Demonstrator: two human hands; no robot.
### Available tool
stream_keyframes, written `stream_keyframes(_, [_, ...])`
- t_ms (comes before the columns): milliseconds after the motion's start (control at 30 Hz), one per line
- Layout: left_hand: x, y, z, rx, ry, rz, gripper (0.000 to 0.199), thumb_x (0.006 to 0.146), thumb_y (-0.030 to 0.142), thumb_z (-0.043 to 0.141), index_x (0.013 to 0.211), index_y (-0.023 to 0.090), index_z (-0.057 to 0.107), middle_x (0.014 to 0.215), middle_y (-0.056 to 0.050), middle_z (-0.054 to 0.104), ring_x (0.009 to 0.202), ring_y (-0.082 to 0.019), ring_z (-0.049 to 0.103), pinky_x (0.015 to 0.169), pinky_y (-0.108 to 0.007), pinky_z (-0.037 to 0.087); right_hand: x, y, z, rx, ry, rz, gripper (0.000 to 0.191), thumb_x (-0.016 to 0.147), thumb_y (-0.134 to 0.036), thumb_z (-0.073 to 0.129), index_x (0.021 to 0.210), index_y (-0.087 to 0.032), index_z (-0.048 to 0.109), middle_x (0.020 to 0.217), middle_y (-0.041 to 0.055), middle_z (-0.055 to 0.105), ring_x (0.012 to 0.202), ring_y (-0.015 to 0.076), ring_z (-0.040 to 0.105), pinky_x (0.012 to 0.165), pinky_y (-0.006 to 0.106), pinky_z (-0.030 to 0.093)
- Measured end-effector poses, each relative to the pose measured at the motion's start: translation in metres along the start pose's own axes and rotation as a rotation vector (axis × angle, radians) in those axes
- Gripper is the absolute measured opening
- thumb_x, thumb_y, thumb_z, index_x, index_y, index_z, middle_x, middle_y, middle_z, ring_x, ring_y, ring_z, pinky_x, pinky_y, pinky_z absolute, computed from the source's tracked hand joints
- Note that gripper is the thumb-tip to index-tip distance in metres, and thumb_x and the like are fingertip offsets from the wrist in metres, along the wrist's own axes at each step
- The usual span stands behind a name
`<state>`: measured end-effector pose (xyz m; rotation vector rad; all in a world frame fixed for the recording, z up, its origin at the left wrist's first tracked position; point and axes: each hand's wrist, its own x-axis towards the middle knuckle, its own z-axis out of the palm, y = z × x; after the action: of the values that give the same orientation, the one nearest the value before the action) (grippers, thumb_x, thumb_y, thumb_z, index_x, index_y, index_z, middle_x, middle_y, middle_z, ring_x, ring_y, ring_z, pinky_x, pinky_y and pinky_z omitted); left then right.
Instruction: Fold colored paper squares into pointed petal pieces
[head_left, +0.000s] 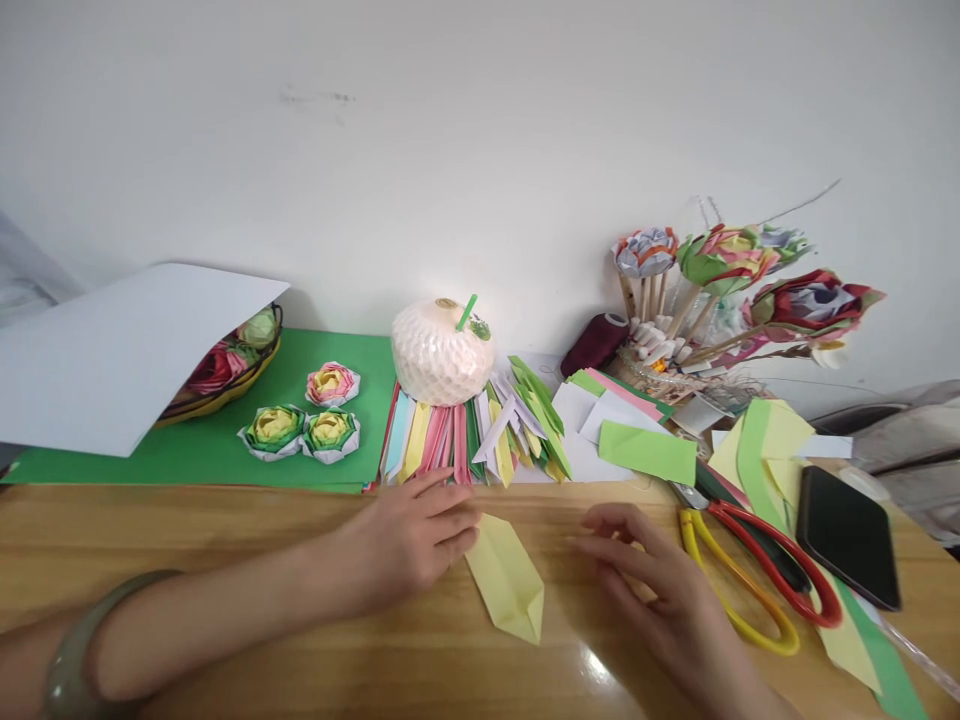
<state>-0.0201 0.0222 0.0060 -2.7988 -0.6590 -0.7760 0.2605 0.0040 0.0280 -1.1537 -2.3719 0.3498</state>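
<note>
A pale yellow piece of paper (pixel 510 580) with folded ends lies on the wooden table in front of me. My left hand (pixel 420 530) reaches across from the left, fingers stretched out, fingertips at the paper's upper left edge and just short of a row of folded paper strips (pixel 442 440). To the right of the yellow paper, apart from it, my right hand (pixel 652 580) hovers with slightly curled, separated fingers and nothing between them. Red-and-yellow-handled scissors (pixel 750 570) lie beside it, partly over paper scraps.
Three folded paper flowers (pixel 330 430) sit on a green sheet (pixel 225 470). A white sheet (pixel 135 350) partly covers a basket (pixel 262 370). Behind stand a white textured round object (pixel 442 355) with a green straw, a thread spool (pixel 596 345) and stemmed paper flowers (pixel 724 255). A phone (pixel 847 535) lies right.
</note>
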Motion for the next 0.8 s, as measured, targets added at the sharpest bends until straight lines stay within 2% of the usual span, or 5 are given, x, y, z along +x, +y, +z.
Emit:
stream_keyframes(167, [0.002, 0.021, -0.001, 0.101, 0.06, -0.072, 0.018, 0.091, 0.015, 0.049, 0.084, 0.009, 0.065, 0.078, -0.008, 0.067, 0.084, -0.022, 0.06, 0.087, -0.042, 0.047, -0.005, -0.023, 0.004, -0.044, -0.124, -0.098, 0.021, 0.089, -0.013, 0.046, 0.104, -0.02, 0.058, 0.094, 0.0074, 0.063, 0.081, 0.0181, 0.062, 0.067, 0.029, 0.053])
stream_keyframes(333, [0.003, 0.028, 0.001, 0.072, 0.048, -0.074, 0.025, 0.093, 0.015, 0.046, 0.075, 0.011, 0.062, 0.064, -0.003, 0.056, 0.068, -0.019, 0.056, 0.064, -0.032, 0.05, 0.001, -0.026, 0.02, -0.157, -0.067, -0.185, 0.021, 0.092, -0.012, 0.043, 0.107, -0.016, 0.057, 0.094, 0.0094, 0.067, 0.083, 0.021, 0.062, 0.071, 0.035, 0.053])
stream_keyframes(467, [0.0, 0.027, 0.002, 0.06, 0.063, -0.133, 0.024, 0.092, 0.009, 0.045, 0.074, 0.012, 0.06, 0.065, -0.003, 0.056, 0.071, -0.019, 0.056, 0.062, -0.03, 0.049, 0.005, -0.022, 0.021, -0.074, -0.054, -0.184, 0.024, 0.087, -0.007, 0.045, 0.106, -0.016, 0.056, 0.098, 0.0088, 0.067, 0.09, 0.0203, 0.062, 0.077, 0.034, 0.053])
stream_keyframes(633, [0.0, 0.027, -0.001, -0.189, -0.015, -0.317, 0.026, 0.093, 0.013, 0.042, 0.071, 0.015, 0.056, 0.068, -0.001, 0.059, 0.073, -0.018, 0.056, 0.062, -0.028, 0.045, 0.006, -0.018, 0.022, 0.071, -0.088, -0.061, 0.03, 0.083, -0.008, 0.05, 0.112, -0.018, 0.051, 0.102, 0.0076, 0.066, 0.095, 0.0186, 0.061, 0.08, 0.031, 0.052])
stream_keyframes(800, [0.003, 0.027, -0.003, -0.352, -0.084, -0.447, 0.015, 0.087, 0.014, 0.055, 0.072, 0.017, 0.056, 0.072, 0.001, 0.061, 0.079, -0.018, 0.054, 0.067, -0.029, 0.044, 0.004, -0.016, 0.025, 0.008, 0.011, -0.108, 0.013, 0.089, -0.013, 0.05, 0.09, -0.02, 0.06, 0.103, 0.0089, 0.063, 0.094, 0.0205, 0.058, 0.076, 0.033, 0.05])
